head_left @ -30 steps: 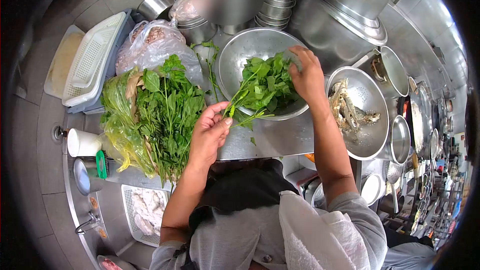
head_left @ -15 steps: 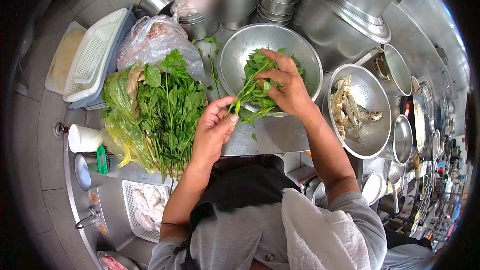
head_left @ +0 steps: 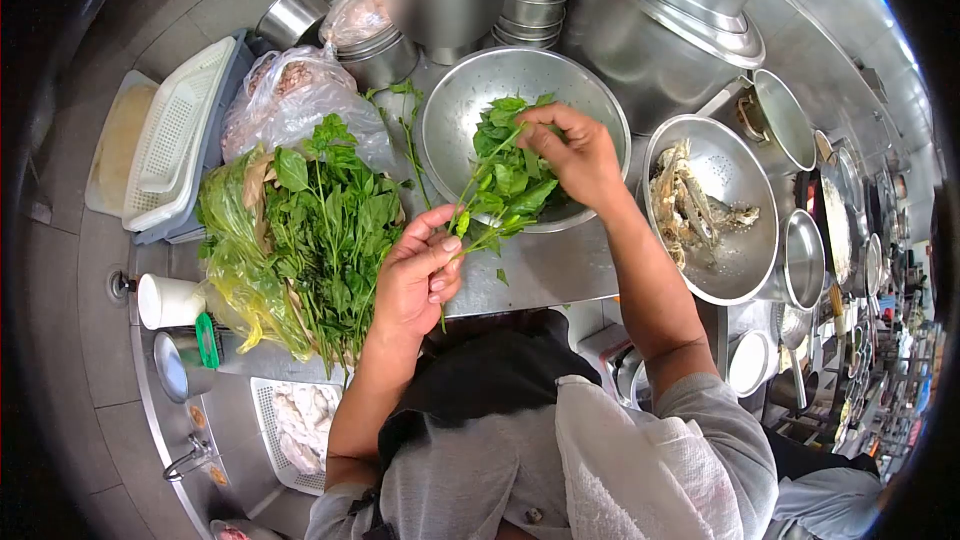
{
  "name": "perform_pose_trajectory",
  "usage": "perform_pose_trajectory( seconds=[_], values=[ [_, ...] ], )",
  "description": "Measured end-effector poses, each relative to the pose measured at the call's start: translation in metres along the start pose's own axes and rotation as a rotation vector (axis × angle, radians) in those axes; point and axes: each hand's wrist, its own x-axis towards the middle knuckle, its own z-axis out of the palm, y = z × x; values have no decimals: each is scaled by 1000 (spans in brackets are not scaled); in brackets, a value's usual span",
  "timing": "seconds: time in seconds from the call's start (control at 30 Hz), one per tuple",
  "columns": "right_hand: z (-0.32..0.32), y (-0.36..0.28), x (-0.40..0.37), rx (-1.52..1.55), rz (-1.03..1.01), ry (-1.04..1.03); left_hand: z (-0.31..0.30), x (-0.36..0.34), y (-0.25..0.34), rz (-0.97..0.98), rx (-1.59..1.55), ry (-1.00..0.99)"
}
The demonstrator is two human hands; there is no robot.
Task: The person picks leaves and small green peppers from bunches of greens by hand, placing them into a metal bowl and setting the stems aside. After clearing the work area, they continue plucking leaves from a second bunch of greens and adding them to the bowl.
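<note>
A leafy green sprig stretches between my hands over the near side of a large steel bowl. My left hand pinches its stem end between thumb and fingers, with a small yellow-green pod beside them. Closed near the bowl's middle, my right hand grips the sprig's upper end by thumb and forefinger. More loose leaves show in the bowl, partly behind that hand. Left of my left hand, a thick bunch of leafy greens lies partly in a yellow-green plastic bag.
A perforated steel bowl of fried fish stands to the right. Behind are a large lidded pot and stacked steel bowls. A bag of pinkish food and white baskets sit at left, above a sink basket.
My right hand has drawn its fingers together on the sprig's upper end. My left hand keeps the stem, slightly lower. The whole view has shifted a little.
</note>
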Motion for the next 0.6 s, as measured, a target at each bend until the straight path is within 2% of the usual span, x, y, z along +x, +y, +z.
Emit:
perform_pose_trajectory(
  seconds=[0.1,0.2,0.3,0.4,0.43,0.53,0.6],
  values=[
    [-11,5,8,117,123,-40,3,2,-1,62,152,45],
    [-15,20,11,89,221,8,15,5,-4,150,338,109],
    [-31,31,24,62,375,210,16,7,-4,168,379,163],
    [-28,37,19,-897,-404,321,13,7,-4,179,422,200],
    [-24,22,12,-779,-341,288,13,8,-4,191,445,213],
    [-20,-16,-11,-366,-138,-4,13,8,-4,203,471,232],
    [-11,-42,-19,-395,-270,-147,11,10,-6,230,502,219]
  ],
)
